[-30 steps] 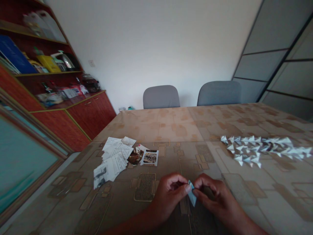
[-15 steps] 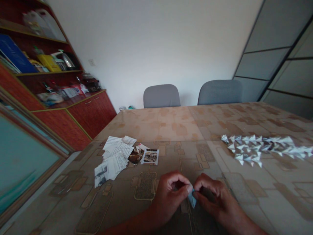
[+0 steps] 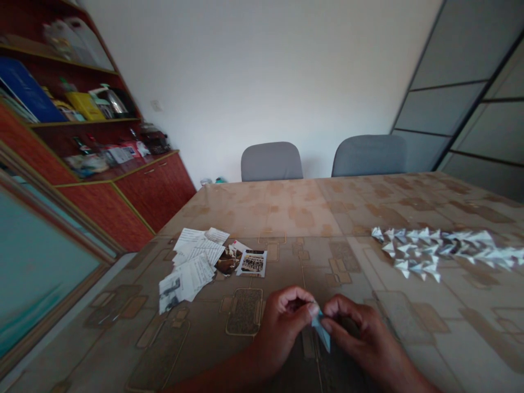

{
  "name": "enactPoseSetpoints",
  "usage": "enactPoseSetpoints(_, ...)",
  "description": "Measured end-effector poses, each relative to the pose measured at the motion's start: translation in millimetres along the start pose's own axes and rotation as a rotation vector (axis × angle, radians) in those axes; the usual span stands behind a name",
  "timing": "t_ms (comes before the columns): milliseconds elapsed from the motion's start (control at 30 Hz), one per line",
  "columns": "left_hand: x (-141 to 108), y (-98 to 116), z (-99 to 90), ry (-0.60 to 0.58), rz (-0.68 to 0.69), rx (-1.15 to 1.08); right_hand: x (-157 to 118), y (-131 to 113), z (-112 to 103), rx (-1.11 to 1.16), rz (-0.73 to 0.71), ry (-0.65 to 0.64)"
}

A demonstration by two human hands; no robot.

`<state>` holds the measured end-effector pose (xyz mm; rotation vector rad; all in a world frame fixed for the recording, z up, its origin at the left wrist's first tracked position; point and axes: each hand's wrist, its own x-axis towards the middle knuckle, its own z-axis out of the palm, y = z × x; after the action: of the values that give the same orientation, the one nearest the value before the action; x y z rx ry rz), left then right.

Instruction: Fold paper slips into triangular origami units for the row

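Observation:
Between my hands is a small folded piece of light-blue paper (image 3: 321, 329), its pointed end hanging down over the table. My left hand (image 3: 285, 322) pinches its upper left part between thumb and forefinger. From the other side, my right hand (image 3: 355, 326) grips it with thumb and fingertips. The fingertips hide part of the folds. Beyond my left hand lies a loose pile of printed paper pieces (image 3: 196, 267), with a small picture card (image 3: 252, 263) at its right end. Rows of folded, pointed paper pieces (image 3: 442, 250) stand at the right.
A patterned cloth covers the table (image 3: 286, 210). Two grey chairs (image 3: 271, 161) stand at its far edge, by the white wall. A red-brown cabinet (image 3: 153, 188) with loaded shelves is at the left, and grey panelled doors (image 3: 446, 87) are at the right.
The folded paper has tilted, its pointed end now lower and slightly further right. My left fingertips have shifted a little to the left. Both hands keep hold; the paper piles have not moved.

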<state>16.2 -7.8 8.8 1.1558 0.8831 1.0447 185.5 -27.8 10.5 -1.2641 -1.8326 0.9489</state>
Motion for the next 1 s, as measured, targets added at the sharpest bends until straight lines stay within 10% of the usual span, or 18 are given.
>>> enactPoseSetpoints(400, -2.2, -8.2, 4.6, 0.103, -0.049, -0.035, -0.4, -2.9, -12.2, -0.345, -0.405, 0.319)
enactPoseSetpoints(1000, 3.1, -2.4, -3.9, 0.061, -0.057, -0.022, 3.9, 1.4, -25.3, -0.306, -0.448, 0.142)
